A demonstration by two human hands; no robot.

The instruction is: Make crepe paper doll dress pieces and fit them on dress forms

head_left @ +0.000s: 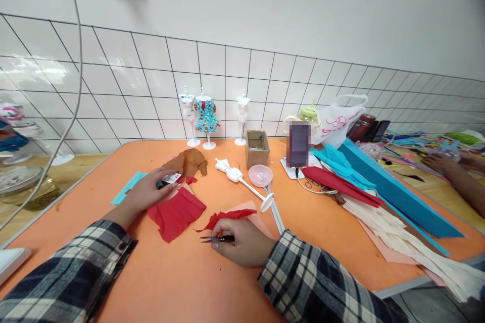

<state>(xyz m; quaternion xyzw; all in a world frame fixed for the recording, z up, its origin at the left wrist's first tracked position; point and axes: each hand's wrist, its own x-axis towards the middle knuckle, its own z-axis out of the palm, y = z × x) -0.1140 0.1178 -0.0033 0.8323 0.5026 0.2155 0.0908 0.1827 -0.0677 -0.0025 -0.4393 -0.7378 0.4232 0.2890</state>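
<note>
My left hand [146, 191] curls over a small dark item with a white-and-red label [171, 178], gripping it above crumpled brown crepe paper [193, 161] and a red crepe paper piece [176, 214]. In my right hand [242, 243] are small black-handled snips [226, 238], their two pointed metal tips slightly apart and facing left. Just beyond that hand lies another red strip [231, 214] on pale pink paper [259, 222]. A white mini dress form [233, 174] lies on its side between the hands, its round base toward the right.
Dress forms stand at the back, one in a blue ruffled dress [206, 116]. A small cardboard box [257, 149], pink dish [260, 175] and propped phone [299, 144] are nearer. Paper strips [348, 166] cover the right side. Another person's hand [439, 164] is far right.
</note>
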